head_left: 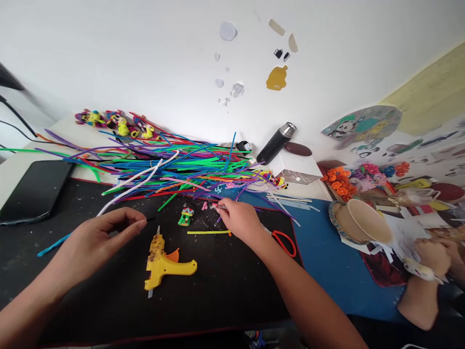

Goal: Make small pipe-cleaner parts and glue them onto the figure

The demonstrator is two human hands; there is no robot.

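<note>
Head: left hand [109, 237], pinching perhaps wire [150, 219], clears right [238, 219].

The black mat [225, 305] (red-edged) carries 1 glue gun [159, 264] and scissors [275, 235].

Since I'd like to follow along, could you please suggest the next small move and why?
Perhaps the right hand should pick up the small pink piece: it lies near that hand, and the left hand pinches a thin black piece.
</note>
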